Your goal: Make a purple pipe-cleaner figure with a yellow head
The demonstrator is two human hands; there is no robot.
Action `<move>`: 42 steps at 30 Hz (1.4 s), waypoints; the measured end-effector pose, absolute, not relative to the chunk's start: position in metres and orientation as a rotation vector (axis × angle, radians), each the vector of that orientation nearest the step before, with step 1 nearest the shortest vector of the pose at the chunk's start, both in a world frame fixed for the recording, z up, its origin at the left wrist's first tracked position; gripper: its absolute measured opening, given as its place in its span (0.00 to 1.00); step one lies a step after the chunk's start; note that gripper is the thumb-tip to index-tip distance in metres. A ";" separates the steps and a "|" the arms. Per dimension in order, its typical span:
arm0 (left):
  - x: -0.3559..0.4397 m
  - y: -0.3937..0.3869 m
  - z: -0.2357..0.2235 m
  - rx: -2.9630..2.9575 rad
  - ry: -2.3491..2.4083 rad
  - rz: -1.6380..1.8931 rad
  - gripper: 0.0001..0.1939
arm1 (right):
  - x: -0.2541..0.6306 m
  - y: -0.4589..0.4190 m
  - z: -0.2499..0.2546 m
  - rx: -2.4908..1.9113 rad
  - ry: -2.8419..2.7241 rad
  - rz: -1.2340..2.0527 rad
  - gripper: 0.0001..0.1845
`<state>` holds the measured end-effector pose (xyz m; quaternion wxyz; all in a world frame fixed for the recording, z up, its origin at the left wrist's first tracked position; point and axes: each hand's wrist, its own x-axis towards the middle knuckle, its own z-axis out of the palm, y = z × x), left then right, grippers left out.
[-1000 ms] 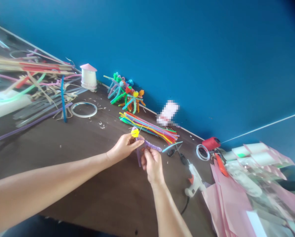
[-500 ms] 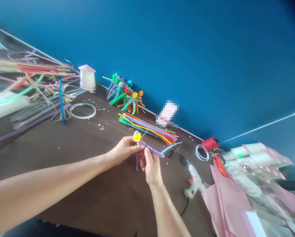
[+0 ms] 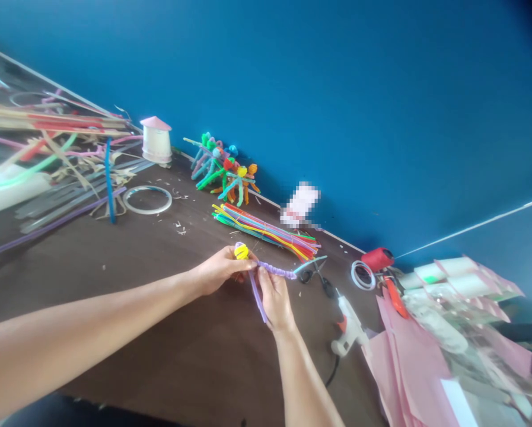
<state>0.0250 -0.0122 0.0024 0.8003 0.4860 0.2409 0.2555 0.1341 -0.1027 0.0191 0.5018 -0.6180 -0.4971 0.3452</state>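
Pinching a purple pipe cleaner (image 3: 274,270) just beside its yellow pompom (image 3: 241,251), the left hand (image 3: 221,271) has its fingers closed, while the right hand (image 3: 274,299) grips the same stem further along, both over the middle of the worktop (image 3: 114,284). The loose lower end now slants toward the right wrist instead of hanging straight down.

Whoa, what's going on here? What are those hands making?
A person is working with a purple pipe cleaner in both hands. The left hand holds a small yellow ball near one end, and the right hand grips the purple stem. On the dark table nearby lie a bundle of colourful pipe cleaners, scissors and a hot glue gun. Colourful pipe-cleaner figures stand by the blue wall.
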 end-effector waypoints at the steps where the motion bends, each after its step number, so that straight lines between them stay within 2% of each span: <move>1: 0.025 -0.012 0.002 1.064 0.526 0.551 0.11 | 0.134 -0.102 0.019 -1.487 -1.202 0.851 0.18; 7: 0.025 -0.013 0.002 1.107 0.536 0.520 0.14 | 0.137 -0.102 0.011 -1.518 -1.118 0.898 0.20; 12: 0.025 -0.015 0.005 1.091 0.593 0.523 0.15 | 0.134 -0.101 0.009 -1.420 -1.160 0.976 0.16; 17: 0.028 -0.013 0.005 1.088 0.688 0.644 0.13 | 0.132 -0.102 0.010 -1.513 -1.177 0.950 0.10; 20: 0.029 -0.011 0.003 1.138 0.750 0.699 0.13 | 0.130 -0.105 0.013 -1.624 -1.297 0.793 0.08; 27: 0.030 -0.012 0.000 1.339 0.733 0.751 0.10 | 0.132 -0.110 0.018 -1.900 -1.695 0.274 0.10; 38: 0.026 -0.012 0.006 1.664 0.726 0.715 0.11 | 0.140 -0.110 0.022 -1.835 -1.578 -0.155 0.07; 42: 0.025 -0.012 0.008 1.780 0.698 0.677 0.11 | 0.143 -0.107 0.024 -1.770 -1.586 -0.153 0.07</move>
